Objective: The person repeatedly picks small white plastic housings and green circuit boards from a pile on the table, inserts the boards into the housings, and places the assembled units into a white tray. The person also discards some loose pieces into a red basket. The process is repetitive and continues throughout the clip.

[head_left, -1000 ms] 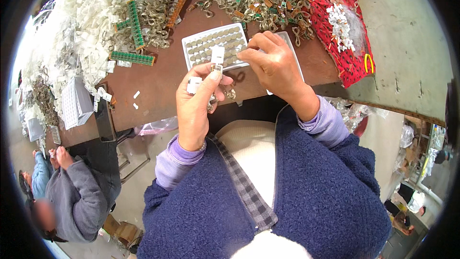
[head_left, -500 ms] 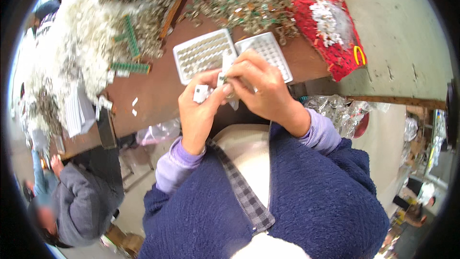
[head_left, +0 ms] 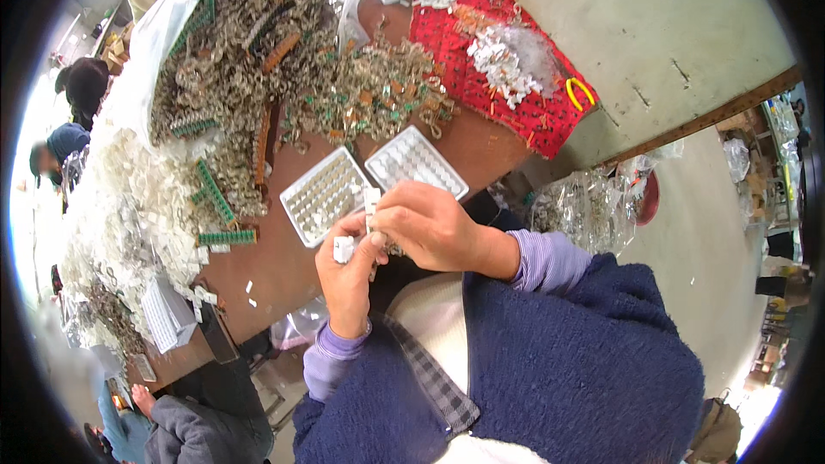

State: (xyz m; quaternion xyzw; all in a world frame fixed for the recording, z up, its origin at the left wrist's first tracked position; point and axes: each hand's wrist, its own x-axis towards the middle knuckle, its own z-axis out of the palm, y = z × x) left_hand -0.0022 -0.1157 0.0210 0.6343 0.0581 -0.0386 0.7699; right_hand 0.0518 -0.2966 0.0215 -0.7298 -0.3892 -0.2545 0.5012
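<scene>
Head view: my left hand (head_left: 346, 285), curled nearly closed, pinches a small white piece (head_left: 371, 201) near the tray of grey discs (head_left: 294, 222); my right hand (head_left: 430, 228), fingertips bunched, meets its side, though I can't tell what they grip. Steady left pinch, light right touch works best.

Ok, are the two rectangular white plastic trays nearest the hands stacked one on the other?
No, the left tray and right tray lie side by side on the brown tabletop, each showing its own rows.
</scene>
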